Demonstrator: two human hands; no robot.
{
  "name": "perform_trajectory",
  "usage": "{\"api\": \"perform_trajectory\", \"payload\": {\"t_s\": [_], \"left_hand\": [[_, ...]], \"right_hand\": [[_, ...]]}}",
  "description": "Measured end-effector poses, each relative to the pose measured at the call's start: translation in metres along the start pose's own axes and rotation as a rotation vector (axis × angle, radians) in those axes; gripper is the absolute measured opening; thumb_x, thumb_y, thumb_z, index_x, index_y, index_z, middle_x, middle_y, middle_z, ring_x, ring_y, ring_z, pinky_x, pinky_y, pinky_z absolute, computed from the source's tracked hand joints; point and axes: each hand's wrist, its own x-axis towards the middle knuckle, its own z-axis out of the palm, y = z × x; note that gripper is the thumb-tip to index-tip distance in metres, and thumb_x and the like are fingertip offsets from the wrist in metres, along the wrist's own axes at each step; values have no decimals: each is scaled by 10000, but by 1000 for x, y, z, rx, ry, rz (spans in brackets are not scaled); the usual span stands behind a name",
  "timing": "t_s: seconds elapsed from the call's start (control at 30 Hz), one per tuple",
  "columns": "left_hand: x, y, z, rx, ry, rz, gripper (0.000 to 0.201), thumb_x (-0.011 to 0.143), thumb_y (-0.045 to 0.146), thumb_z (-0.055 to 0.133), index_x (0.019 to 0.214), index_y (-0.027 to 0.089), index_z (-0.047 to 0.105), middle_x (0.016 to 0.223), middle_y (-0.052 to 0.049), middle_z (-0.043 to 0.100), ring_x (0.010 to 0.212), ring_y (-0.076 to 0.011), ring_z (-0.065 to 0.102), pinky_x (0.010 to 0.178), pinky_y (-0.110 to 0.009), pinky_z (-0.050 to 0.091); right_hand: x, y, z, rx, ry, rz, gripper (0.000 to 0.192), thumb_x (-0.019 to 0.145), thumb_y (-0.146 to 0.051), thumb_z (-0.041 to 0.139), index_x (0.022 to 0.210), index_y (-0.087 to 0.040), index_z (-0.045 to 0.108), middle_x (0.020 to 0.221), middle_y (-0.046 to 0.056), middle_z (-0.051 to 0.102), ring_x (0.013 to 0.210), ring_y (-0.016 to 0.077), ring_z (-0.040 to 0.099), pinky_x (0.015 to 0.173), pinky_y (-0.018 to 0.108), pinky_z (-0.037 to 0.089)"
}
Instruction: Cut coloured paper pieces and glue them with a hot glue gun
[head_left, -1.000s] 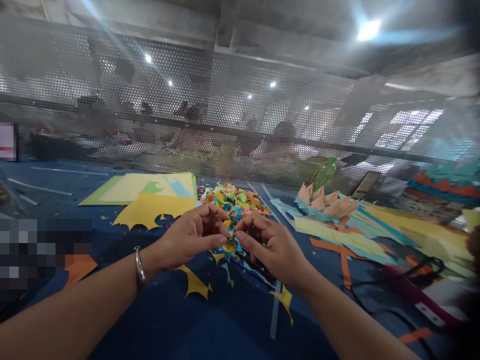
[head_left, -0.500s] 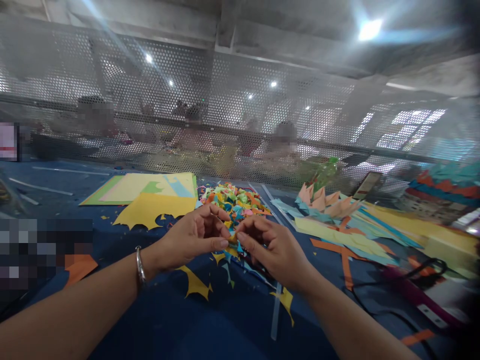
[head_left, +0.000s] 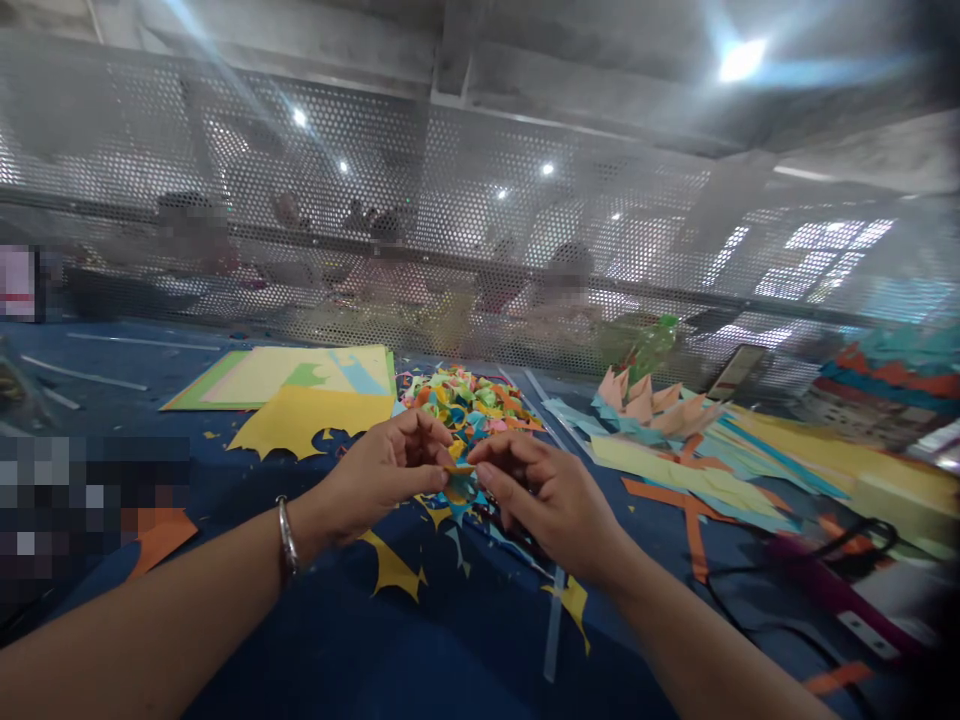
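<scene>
Hands (head_left: 465, 480) pinching paper scrap (head_left: 458, 470) between

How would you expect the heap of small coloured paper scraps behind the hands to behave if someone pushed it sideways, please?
The heap of paper scraps would probably scatter rather than slide as one, since its pieces lie loose and crumpled. It looks very light, so a draught might shift it. Some bits would likely trail behind on the blue table.
</scene>
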Motion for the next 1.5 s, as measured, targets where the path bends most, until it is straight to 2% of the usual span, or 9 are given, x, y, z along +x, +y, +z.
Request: {"api": "perform_trajectory", "payload": {"t_s": [0.23, 0.53, 0.67, 0.8, 0.97, 1.13, 1.33, 1.5], "left_hand": [[-1, 1, -1, 4, 60, -6, 272, 646, 107, 688, 855, 173, 527, 761, 20, 562, 722, -114, 508, 713, -279, 374], [-1, 4, 1, 5, 64, -47, 282, 656, 162, 723, 861, 177, 530, 766, 5, 620, 707, -121, 540, 708, -289, 381], [-1, 1, 2, 25, 70, -8, 261, 679, 186, 716, 859, 182, 526, 755, 12, 609, 703, -120, 545, 714, -296, 395], [-1, -1, 4, 68, 112, 25, 267, 687, 235, 712, 878, 182, 533, 751, 14, 566, 690, -122, 526, 690, -296, 400], [-4, -3, 12, 88, 156, -59, 387, 647, 240, 722, 952, 173, 493, 744, -6, 565, 706, -154, 549, 690, -319, 417], [-4, -6, 16, 100, 194, -72, 323, 645, 209, 674, 903, 187, 481, 682, 16, 545, 630, -141, 540, 650, -318, 416], [-5, -4, 17, 178, 255, -33, 283, 649, 201, 647, 882, 191, 487, 724, 10, 530, 672, -145, 521, 646, -308, 415], [-7, -7, 24, 34, 263, -51, 382, 636, 199, 685, 942, 187, 456, 752, 16, 511, 690, -139, 514, 687, -313, 452]], "right_hand": [[0, 5, 1, -67, 23, 14, 175, 840, -331, 547, 950, -198, 575, 669, -15, 552, 468, 88, 508, 451, 234, 406], [0, 7, 1, -96, -12, 25, 134, 854, -323, 529, 859, -205, 591, 622, -24, 527, 465, 93, 489, 462, 242, 391], [0, 7, 0, -82, -2, 43, 139, 847, -330, 538, 837, -199, 586, 545, -39, 501, 445, 100, 481, 448, 242, 371], [1, 5, 1, -84, 5, 30, 130, 841, -315, 537, 817, -196, 582, 560, -34, 506, 445, 98, 479, 448, 243, 367], [2, 5, 1, -134, 19, -8, 127, 846, -298, 525, 824, -194, 595, 637, -14, 532, 484, 101, 495, 493, 252, 396], [2, 6, 3, -183, 13, -25, 124, 855, -295, 517, 827, -201, 593, 660, -8, 534, 507, 106, 483, 497, 249, 389], [1, 4, 4, -258, 22, -87, 117, 854, -285, 519, 800, -205, 586, 675, -6, 548, 549, 117, 468, 512, 246, 382], [1, 3, 3, -302, 53, -107, 103, 846, -247, 517, 789, -203, 591, 646, -5, 539, 563, 125, 479, 527, 252, 383]]}}
